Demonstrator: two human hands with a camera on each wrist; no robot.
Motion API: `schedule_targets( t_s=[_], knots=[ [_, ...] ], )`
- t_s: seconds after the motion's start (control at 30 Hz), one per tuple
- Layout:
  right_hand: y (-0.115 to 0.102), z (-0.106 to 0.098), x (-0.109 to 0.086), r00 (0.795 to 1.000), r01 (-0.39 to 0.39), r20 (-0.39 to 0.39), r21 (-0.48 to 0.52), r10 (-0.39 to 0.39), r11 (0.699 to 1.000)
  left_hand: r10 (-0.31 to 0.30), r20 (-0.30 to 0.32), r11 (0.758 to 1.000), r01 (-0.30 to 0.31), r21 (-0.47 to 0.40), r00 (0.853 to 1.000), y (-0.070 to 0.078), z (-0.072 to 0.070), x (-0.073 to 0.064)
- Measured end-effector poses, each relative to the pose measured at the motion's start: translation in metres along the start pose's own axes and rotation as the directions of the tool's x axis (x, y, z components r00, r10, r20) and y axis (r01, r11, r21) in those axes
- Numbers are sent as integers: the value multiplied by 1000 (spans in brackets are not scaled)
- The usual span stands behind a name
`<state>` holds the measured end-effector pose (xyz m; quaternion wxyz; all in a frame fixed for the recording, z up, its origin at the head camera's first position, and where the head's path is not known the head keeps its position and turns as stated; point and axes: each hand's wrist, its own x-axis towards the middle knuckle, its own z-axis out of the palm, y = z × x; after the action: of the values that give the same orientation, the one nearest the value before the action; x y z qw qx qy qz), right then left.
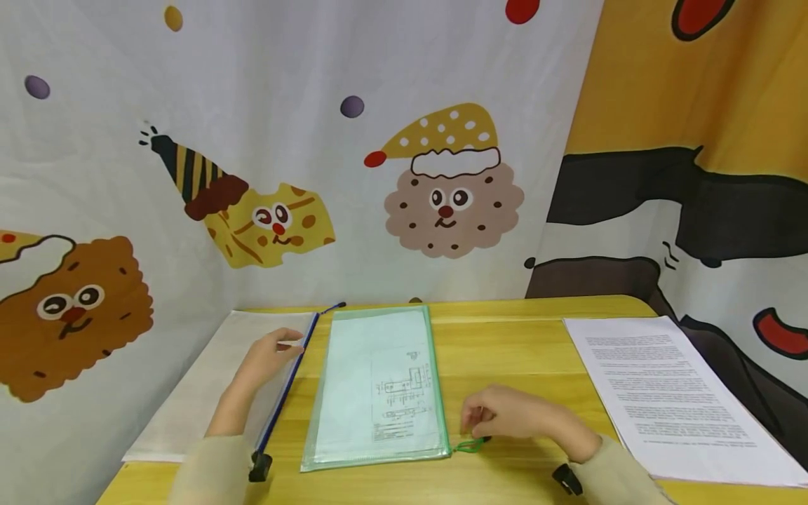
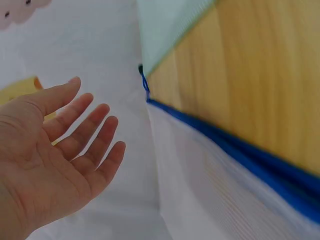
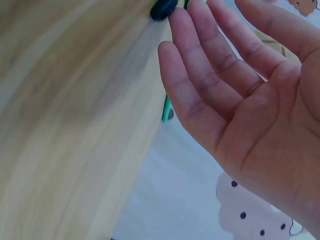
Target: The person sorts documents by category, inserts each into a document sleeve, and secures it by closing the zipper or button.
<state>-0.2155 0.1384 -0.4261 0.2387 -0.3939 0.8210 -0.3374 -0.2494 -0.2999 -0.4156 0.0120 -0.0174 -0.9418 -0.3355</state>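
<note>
A green-edged zip document pouch (image 1: pixel 379 386) lies in the middle of the table, with a sheet bearing a technical drawing inside. From its near right corner runs a green cord zipper pull (image 1: pixel 469 445) with a black tip (image 3: pixel 163 9). My right hand (image 1: pixel 505 414) hovers right by this pull, its fingers loosely bent and the thumb apart from them. To the left, a whitish zip pouch (image 1: pixel 196 386) with a blue zipper edge lies flat. Over that blue edge hangs my left hand (image 1: pixel 268 358); its palm and spread fingers (image 2: pixel 107 132) hold nothing in the left wrist view.
A stack of printed paper (image 1: pixel 669 393) lies on the right side of the wooden table (image 1: pixel 505 351). The blue zipper's pull (image 1: pixel 333 307) sticks out at the table's far edge. Behind the table hangs a cartoon-printed curtain (image 1: pixel 353 210).
</note>
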Motion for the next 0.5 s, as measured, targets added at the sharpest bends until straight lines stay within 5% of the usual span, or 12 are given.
schedule_targets(
  t_s=[0.2,0.5],
  knots=[
    [7,-11,-11,999,13,-49,3,-13,1000,-63,-4,997,63,-36,998,-23,-7,-18],
    [11,-32,-35,992,37,-119,-11,-38,999,-116,133,984,132,-121,984,-48,0,-42]
  ],
)
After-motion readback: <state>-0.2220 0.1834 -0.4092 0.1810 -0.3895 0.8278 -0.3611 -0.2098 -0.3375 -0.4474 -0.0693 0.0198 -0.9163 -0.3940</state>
